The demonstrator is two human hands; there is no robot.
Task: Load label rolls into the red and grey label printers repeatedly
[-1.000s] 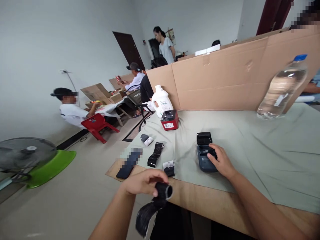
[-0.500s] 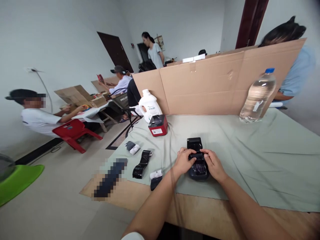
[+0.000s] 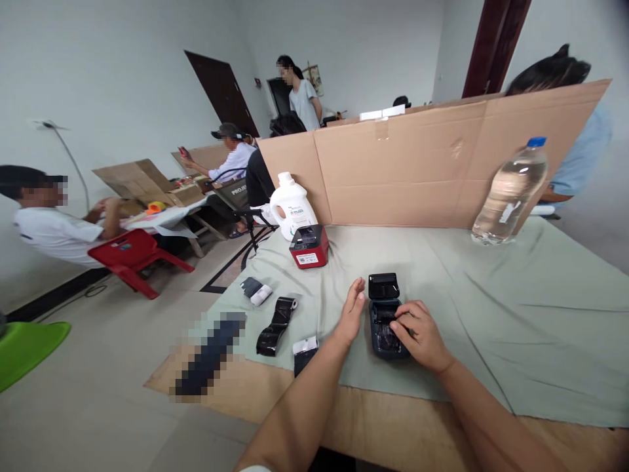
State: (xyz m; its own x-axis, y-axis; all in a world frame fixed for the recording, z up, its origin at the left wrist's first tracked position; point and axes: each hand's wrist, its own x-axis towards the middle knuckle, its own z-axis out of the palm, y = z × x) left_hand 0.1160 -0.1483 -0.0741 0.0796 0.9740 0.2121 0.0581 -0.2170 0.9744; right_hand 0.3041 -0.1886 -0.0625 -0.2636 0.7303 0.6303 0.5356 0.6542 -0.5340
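A small dark portable printer (image 3: 377,349) sits on the cloth with its lid (image 3: 383,286) tipped back. Inside its bay lies a shiny black strip (image 3: 384,335). My right hand (image 3: 423,337) rests against the printer's right side, fingers bent and close together over the bay; what the fingertips hold, if anything, is hidden. Just left of the printer, my left hand (image 3: 352,313) is raised off it with fingers stretched out and nothing in them. Further left lie a black label roll (image 3: 278,326) partly unwound and a dark-and-white piece (image 3: 305,354) near my left forearm.
A red-and-black box-shaped device (image 3: 309,248) stands before a white jug (image 3: 293,210). A large water bottle (image 3: 511,190) is at right, against the cardboard screen (image 3: 403,170). Another dark-and-white piece (image 3: 256,291) lies at left. Several people sit or stand beyond the table.
My left hand has let go of the printer and moved left, its fingers opening out. My right hand stays at the printer, its fingers shifted slightly lower over the bay.
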